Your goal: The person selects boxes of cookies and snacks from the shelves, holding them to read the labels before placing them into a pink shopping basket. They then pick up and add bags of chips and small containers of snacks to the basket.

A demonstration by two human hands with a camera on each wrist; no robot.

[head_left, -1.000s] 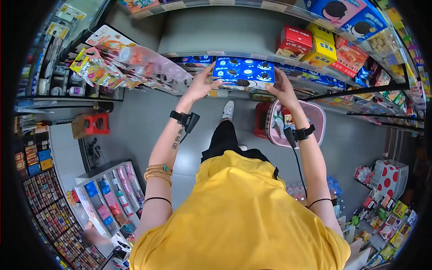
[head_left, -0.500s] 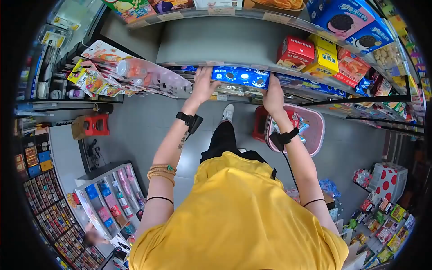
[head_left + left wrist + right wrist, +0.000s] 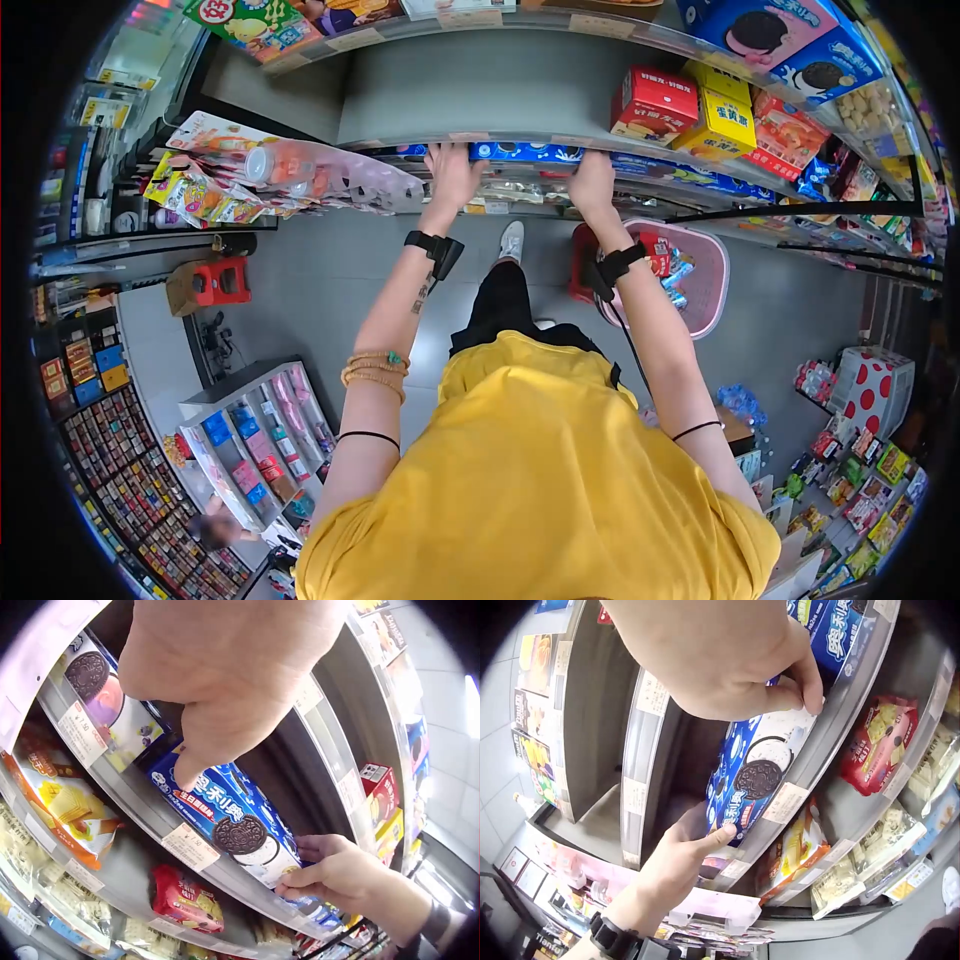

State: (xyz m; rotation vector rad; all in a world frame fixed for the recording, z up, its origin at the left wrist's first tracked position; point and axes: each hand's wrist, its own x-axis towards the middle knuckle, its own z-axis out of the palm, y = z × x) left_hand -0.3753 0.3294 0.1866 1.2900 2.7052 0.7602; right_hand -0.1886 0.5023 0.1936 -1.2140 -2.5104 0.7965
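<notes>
A blue cookie box [image 3: 530, 152] with a sandwich-cookie picture sits on a shelf under the upper tier, only a strip of it showing in the head view. At its left end is my left hand [image 3: 453, 180], thumb across the printed front. My right hand [image 3: 594, 185] grips the opposite end, its thumb on the front corner and fingers behind, as the left wrist view shows. In that view the box front [image 3: 241, 834] stands right behind the shelf's price-tag edge. Another cookie box with a purple-pink picture [image 3: 97, 690] lies to its left.
Red and yellow snack boxes [image 3: 655, 105] stand on the tier above, at right. Bagged snacks, one in a red pack [image 3: 187, 900], lie on the tier below. A pink basket [image 3: 712, 290] holding goods is on the floor. Hanging packets [image 3: 215, 190] are at left.
Both hands have moved forward with the cookie box, pushing it from in front of the shelf to under the upper tier. More of the basket's contents now shows.
</notes>
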